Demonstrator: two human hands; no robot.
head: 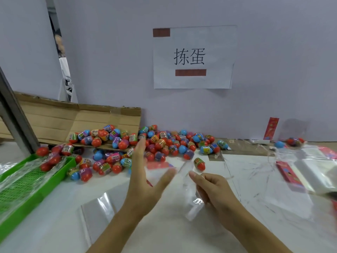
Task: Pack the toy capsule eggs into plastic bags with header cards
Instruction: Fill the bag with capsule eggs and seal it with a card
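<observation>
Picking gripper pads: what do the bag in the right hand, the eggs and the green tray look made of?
Bag: thin clear plastic film, glossy; glare and see-through. Eggs: likely hard plastic, smooth, with printed shrink bands. Green tray: moulded plastic, perforated floor. The right hand pinches the bag.

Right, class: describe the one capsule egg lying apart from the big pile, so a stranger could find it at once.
Start at the paper sign on the wall, then drop straight down past the heap of eggs to the white table. The lone egg lies just beyond the right hand, red end nearest the camera. Unlike its neighbours, it touches no other egg.
</observation>
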